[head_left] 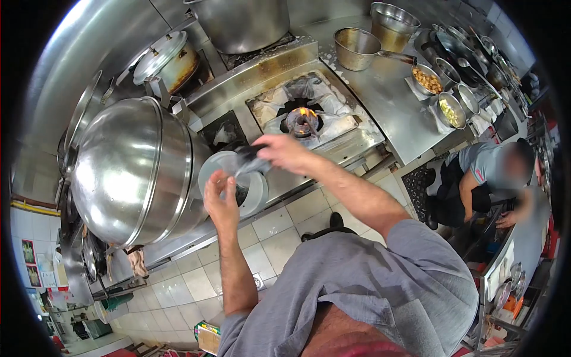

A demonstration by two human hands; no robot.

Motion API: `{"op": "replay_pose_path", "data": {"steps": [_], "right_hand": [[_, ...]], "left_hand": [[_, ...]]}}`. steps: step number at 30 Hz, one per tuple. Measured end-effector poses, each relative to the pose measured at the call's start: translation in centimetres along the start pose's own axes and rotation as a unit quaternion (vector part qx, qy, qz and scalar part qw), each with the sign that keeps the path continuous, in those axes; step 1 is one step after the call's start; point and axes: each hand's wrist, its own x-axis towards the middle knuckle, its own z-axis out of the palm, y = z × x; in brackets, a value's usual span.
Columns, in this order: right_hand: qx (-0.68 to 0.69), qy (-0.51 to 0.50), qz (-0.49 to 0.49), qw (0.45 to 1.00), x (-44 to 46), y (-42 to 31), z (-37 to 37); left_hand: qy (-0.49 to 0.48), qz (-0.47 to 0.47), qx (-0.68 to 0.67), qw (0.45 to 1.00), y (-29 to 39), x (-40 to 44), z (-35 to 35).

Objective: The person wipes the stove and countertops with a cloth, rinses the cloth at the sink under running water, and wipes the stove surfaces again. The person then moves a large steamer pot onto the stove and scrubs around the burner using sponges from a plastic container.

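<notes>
We are closing our right hand [282, 153] around a dark object [248, 156] too blurred to name, and are holding it over a pale bowl [260, 190] on the counter beside the big steel dome [128, 169]. Our left hand [221, 201] is hovering half-open near the bowl's rim, thumb and fingers apart; we cannot tell whether it is gripping anything. Something dark is showing inside the bowl. Across the worktop, we are seeing a steel bowl of browned chunks [427, 80] and, just beside it, a bowl of pale yellow-green pieces [450, 112]. A handled saucepan [357, 50] is standing near a deep steel container [394, 27]. Behind the dome, a pot [178, 70] is wearing its lid [160, 55], hiding its contents. The burner [302, 122] is flaming orange.
</notes>
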Motion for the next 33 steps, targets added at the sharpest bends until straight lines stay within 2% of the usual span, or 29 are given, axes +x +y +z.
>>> {"op": "replay_pose_path", "data": {"steps": [2, 3, 4, 5, 6, 8, 9, 11, 13, 15, 16, 18, 19, 21, 22, 23, 24, 25, 26, 27, 28, 29, 31, 33], "right_hand": [[-0.043, 0.134, 0.004, 0.990, -0.5, 1.2, -5.4], [-0.140, 0.195, -0.001, 0.971, -0.9, 1.7, -9.1], [-0.222, 0.258, -0.054, 0.939, -1.7, 2.7, -13.0], [-0.350, 0.314, -0.054, 0.881, -2.5, 3.2, -16.9], [-0.402, 0.357, -0.093, 0.838, -3.0, 4.4, -20.8], [-0.567, 0.383, -0.139, 0.716, -4.3, 4.3, -24.7], [-0.569, 0.382, -0.137, 0.715, -4.7, 5.6, -26.5], [-0.659, 0.290, -0.052, 0.692, -4.6, 7.6, -28.8], [-0.546, 0.237, 0.129, 0.793, -6.0, 8.3, -26.7], [-0.675, 0.162, 0.049, 0.718, -7.8, 11.4, -28.3], [-0.673, 0.156, 0.052, 0.721, -8.4, 12.0, -28.6], [-0.713, 0.107, 0.040, 0.692, -8.9, 11.8, -29.4], [-0.716, 0.099, 0.010, 0.691, -7.1, 12.3, -31.3], [-0.674, 0.089, 0.100, 0.726, 0.7, 6.9, -31.6], [-0.632, 0.138, 0.045, 0.761, 6.0, 8.5, -35.2], [-0.583, 0.185, -0.006, 0.791, 11.1, 10.2, -38.4], [-0.531, 0.205, 0.005, 0.822, 15.4, 7.4, -38.1], [-0.617, 0.151, 0.011, 0.772, 19.2, 5.0, -38.3], [-0.694, 0.096, 0.019, 0.714, 21.8, 4.0, -38.8], [-0.690, 0.087, 0.021, 0.718, 23.0, 4.2, -39.5], [-0.649, 0.112, 0.041, 0.751, 23.9, 4.7, -40.0], [-0.607, 0.139, 0.062, 0.780, 24.1, 5.1, -40.1], [-0.660, 0.156, -0.088, 0.730, 18.3, 8.2, -40.4], [-0.645, 0.125, 0.045, 0.753, 8.7, 6.9, -36.1]], "left_hand": [[0.026, 0.143, 0.211, 0.967, -0.3, -1.0, -0.3], [0.036, 0.148, 0.218, 0.964, -1.1, -1.4, -0.3], [0.037, 0.145, 0.215, 0.965, -1.4, -1.7, -0.4], [0.027, 0.178, 0.274, 0.945, -1.6, -2.0, -0.5], [0.017, 0.210, 0.332, 0.920, -1.8, -2.1, -0.4], [0.022, 0.226, 0.349, 0.909, -2.2, -2.0, -0.1], [0.024, 0.247, 0.367, 0.897, -2.4, -1.9, 0.1], [0.041, 0.264, 0.367, 0.891, -2.3, -1.6, 0.3], [0.064, 0.273, 0.366, 0.887, -2.1, -1.5, 0.7], [0.060, 0.265, 0.374, 0.887, -2.2, -1.4, 0.7], [0.059, 0.259, 0.381, 0.886, -2.3, -1.4, 0.7], [0.055, 0.238, 0.386, 0.890, -2.3, -1.4, 0.8], [0.032, 0.194, 0.386, 0.901, -1.7, -1.2, 0.9], [0.006, 0.096, 0.373, 0.923, -0.4, -0.9, 1.4], [0.008, 0.090, 0.380, 0.921, -0.2, -0.8, 1.7], [0.017, 0.022, 0.343, 0.939, 0.0, -0.8, 1.8], [0.028, -0.046, 0.303, 0.952, 0.2, -0.7, 2.1], [0.039, -0.108, 0.310, 0.944, 0.6, -0.6, 2.5], [0.042, -0.114, 0.317, 0.941, 0.9, -0.3, 3.2], [0.075, -0.163, 0.316, 0.932, 1.2, 0.0, 3.9], [0.105, -0.209, 0.314, 0.920, 1.4, 0.4, 4.3], [0.111, -0.190, 0.359, 0.907, 1.2, 0.4, 4.6], [0.110, -0.170, 0.401, 0.893, 1.3, 0.4, 4.8], [0.112, -0.147, 0.438, 0.880, 1.0, 0.4, 4.7]]}}
